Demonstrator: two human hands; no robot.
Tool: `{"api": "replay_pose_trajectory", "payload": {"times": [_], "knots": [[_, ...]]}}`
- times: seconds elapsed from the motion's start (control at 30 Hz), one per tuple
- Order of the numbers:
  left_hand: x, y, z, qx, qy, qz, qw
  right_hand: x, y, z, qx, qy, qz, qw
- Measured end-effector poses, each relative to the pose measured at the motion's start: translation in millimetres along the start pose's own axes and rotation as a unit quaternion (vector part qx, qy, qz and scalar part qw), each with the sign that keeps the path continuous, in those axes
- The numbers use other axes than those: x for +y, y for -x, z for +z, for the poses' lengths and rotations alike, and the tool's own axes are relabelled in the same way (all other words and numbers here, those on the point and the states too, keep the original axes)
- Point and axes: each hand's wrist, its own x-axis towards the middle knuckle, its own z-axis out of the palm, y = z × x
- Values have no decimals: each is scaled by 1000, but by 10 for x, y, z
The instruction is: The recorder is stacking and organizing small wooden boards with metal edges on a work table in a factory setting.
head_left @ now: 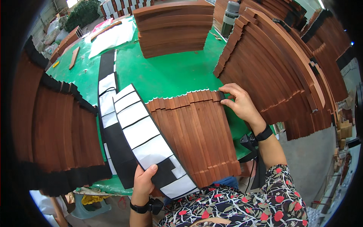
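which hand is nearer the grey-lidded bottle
Right. In view, the right hand is below the bottle, at the wooden slats; the left hand is lower and farther left, holding a white banded panel.

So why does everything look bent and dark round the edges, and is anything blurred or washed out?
In the head view, the wide fisheye lens seems to bow the brown stack on the right, and the corners go black; in that view, the white sheet looks almost washed out, the left hand and right hand fairly crisp, the dark green clump softer.
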Motion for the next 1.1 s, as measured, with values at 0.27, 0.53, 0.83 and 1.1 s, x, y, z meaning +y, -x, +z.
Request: {"api": "replay_pose_trajectory", "payload": {"times": [0.27,0.53,0.83,1.1], "knots": [[16,33,15,-16,-16,-7,1000,-58,-97,-38,-43,11,15,999],[26,37,37,-26,-29,-9,999,-50,-126,-14,-44,30,-16,998],[34,52,42,-21,-36,-8,999,-77,-153,-35,-52,65,-40,996],[50,51,66,-22,-43,-5,999,-61,-166,-27,-51,47,-26,997]]}}
